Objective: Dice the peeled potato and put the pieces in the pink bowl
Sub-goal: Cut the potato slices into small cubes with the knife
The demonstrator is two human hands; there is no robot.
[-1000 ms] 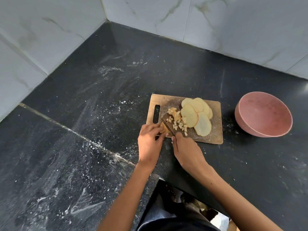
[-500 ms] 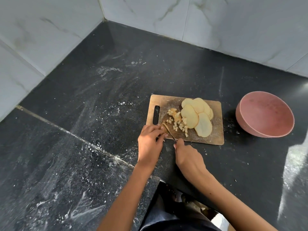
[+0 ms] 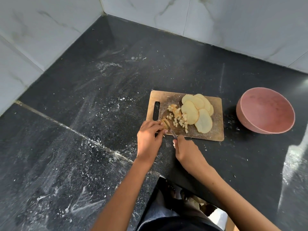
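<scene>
A wooden cutting board [image 3: 215,129] lies on the black counter. Several round potato slices [image 3: 196,110] overlap on its right half, and small diced cubes [image 3: 179,118] are scattered to their left. At the board's near left corner my left hand [image 3: 149,137] pins a small stack of potato strips [image 3: 165,123] with curled fingertips. My right hand [image 3: 187,150] grips a knife [image 3: 170,130], whose blade lies across those strips. The pink bowl [image 3: 265,110] stands empty to the right of the board.
The black stone counter [image 3: 100,114] is dusted with white smears and runs into a corner of white marble-tiled walls [image 3: 233,22]. Its front edge steps back just below my arms, where my dark clothing shows.
My right hand has drawn the knife slightly back toward me over the strips. The left hand stays on the potato stack. The view has shifted a little.
</scene>
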